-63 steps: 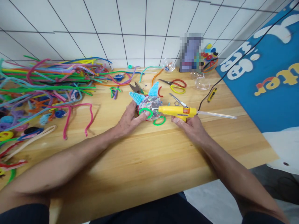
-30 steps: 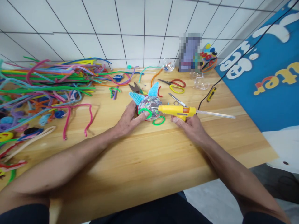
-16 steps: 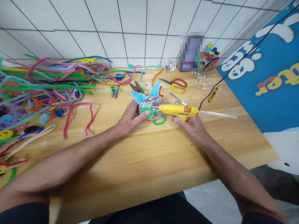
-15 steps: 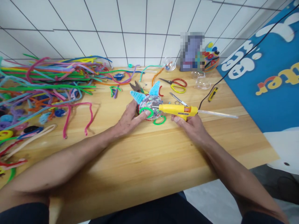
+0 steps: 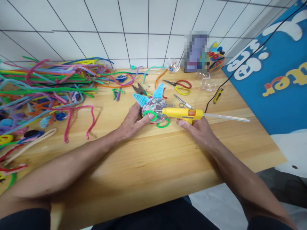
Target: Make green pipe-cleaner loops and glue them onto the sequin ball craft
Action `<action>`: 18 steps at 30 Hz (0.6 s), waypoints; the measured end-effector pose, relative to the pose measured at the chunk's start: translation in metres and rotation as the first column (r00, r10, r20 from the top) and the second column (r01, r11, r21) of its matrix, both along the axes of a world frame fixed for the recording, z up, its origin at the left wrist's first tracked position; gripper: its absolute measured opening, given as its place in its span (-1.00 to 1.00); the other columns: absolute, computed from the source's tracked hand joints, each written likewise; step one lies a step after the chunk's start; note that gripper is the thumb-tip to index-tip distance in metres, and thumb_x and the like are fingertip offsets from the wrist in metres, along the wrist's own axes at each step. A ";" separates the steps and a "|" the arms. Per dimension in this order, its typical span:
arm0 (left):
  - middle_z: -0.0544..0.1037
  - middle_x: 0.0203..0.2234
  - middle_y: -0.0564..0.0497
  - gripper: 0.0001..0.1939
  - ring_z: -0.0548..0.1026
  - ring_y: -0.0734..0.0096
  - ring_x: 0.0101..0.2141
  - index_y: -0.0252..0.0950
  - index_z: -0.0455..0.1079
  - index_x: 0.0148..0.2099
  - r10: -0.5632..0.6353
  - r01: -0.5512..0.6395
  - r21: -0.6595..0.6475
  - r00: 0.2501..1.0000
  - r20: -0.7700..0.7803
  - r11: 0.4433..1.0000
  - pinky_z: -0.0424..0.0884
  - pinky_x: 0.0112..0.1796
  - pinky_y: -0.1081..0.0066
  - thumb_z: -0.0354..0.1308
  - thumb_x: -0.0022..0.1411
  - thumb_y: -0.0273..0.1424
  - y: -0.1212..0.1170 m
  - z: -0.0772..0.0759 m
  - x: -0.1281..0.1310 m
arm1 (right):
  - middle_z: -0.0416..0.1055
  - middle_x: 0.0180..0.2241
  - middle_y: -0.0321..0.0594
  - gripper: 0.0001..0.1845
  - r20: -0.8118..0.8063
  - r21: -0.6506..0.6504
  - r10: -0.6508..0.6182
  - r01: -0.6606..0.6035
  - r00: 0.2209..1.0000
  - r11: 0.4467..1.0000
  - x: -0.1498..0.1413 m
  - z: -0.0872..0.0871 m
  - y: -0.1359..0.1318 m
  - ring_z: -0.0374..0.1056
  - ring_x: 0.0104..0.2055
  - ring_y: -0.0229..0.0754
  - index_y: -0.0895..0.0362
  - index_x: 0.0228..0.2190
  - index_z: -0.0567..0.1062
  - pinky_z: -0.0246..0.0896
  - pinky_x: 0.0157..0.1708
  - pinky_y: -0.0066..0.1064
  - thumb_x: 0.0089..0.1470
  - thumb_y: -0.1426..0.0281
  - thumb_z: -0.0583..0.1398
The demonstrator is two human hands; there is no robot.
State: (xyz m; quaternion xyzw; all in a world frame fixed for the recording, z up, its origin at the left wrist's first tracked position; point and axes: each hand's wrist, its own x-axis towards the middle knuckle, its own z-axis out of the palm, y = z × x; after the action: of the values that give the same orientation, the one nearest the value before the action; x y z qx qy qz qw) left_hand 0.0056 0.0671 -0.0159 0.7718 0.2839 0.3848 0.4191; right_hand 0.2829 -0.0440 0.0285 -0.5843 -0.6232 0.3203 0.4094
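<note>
My left hand point(image 5: 135, 123) is closed around the left side of a clear round ball point(image 5: 155, 103) filled with bits of colour. Two light-blue pipe-cleaner ears point(image 5: 158, 91) stand up from its top. Under my left thumb, a green pipe-cleaner ring point(image 5: 150, 112) lies against the front of the ball. A second green ring point(image 5: 163, 123) is at the ball's lower right. In my right hand point(image 5: 195, 126) is a yellow hot glue gun point(image 5: 178, 112), its nozzle pointing left at the ball's front. A clear glue stick point(image 5: 226, 117) sticks out of its back end.
Piled pipe cleaners point(image 5: 59, 75) cover the table's left side. Behind the ball lie pliers point(image 5: 139, 89), scissors point(image 5: 178, 85) and a silver pen-like tool point(image 5: 182, 101). A yellow utility knife point(image 5: 218, 96) and clear plastic half-balls point(image 5: 208, 84) sit right. The gun's black cord point(image 5: 233, 74) runs up right.
Little differs. The nozzle stays at the ball's front, and the glue stick reaches slightly farther right. The whole view has shifted a touch.
</note>
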 end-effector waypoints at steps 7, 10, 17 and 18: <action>0.61 0.18 -0.21 -0.38 0.55 -0.08 0.22 -0.22 0.40 0.32 0.001 -0.001 0.005 1.000 0.004 1.000 0.44 0.36 -0.13 0.25 0.47 0.10 0.000 0.000 0.000 | 0.71 -0.14 -0.19 -0.63 -0.008 -0.004 -0.027 0.027 1.000 1.000 -0.001 0.006 -0.002 0.59 0.01 0.13 0.00 -0.09 0.68 0.51 0.17 0.04 0.27 0.01 0.41; 0.61 0.19 -0.21 -0.36 0.56 -0.07 0.21 -0.23 0.38 0.34 0.010 -0.010 0.004 1.000 0.004 1.000 0.44 0.35 -0.12 0.25 0.47 0.10 0.000 -0.001 0.000 | 0.71 -0.14 -0.20 -0.66 -0.008 -0.017 -0.010 0.010 1.000 1.000 0.003 0.007 -0.002 0.59 0.00 0.12 -0.01 -0.14 0.68 0.50 0.16 0.02 0.27 0.01 0.40; 0.61 0.17 -0.22 -0.37 0.56 -0.08 0.20 -0.23 0.38 0.32 0.011 -0.011 -0.004 1.000 -0.008 1.000 0.45 0.34 -0.15 0.22 0.48 0.12 0.000 -0.001 0.000 | 0.67 -0.23 -0.21 -0.60 0.025 -0.018 0.002 -0.002 1.000 1.000 0.005 0.007 -0.001 0.56 -0.14 0.05 0.01 -0.25 0.63 0.53 0.01 -0.04 0.25 -0.06 0.40; 0.61 0.17 -0.21 -0.38 0.55 -0.08 0.21 -0.22 0.39 0.32 0.009 -0.009 -0.003 1.000 -0.006 1.000 0.44 0.35 -0.16 0.23 0.48 0.11 0.000 -0.001 0.000 | 0.67 -0.23 -0.21 -0.60 0.018 -0.012 -0.004 0.004 1.000 1.000 0.003 0.008 0.000 0.56 -0.13 0.06 0.01 -0.26 0.62 0.53 0.03 -0.04 0.25 -0.07 0.39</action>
State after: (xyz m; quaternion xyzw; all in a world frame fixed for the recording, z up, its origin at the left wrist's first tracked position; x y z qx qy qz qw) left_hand 0.0054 0.0672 -0.0169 0.7711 0.2894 0.3840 0.4174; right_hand 0.2864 -0.0444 0.0363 -0.5908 -0.6236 0.3180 0.4011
